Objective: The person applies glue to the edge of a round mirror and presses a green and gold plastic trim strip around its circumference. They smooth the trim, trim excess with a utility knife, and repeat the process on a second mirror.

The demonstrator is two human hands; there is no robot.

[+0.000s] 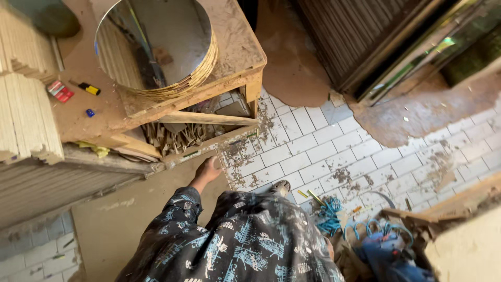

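- Offcuts (175, 137) sit heaped on the shelf under the workbench (237, 57), beneath the stack of round mirrors (156, 44).
- My left hand (207, 170) reaches to the shelf's front edge just below them; I can't tell whether its fingers are curled or spread.
- My right hand isn't visible.

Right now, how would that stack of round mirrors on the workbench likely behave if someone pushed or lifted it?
The stack of round mirrors is probably heavy: many discs show at its edge. It overhangs the dusty workbench front, so a push toward that edge might tip it off. The reflective top looks like glass, so likely stiff, fragile and slippery; upper discs could slide.
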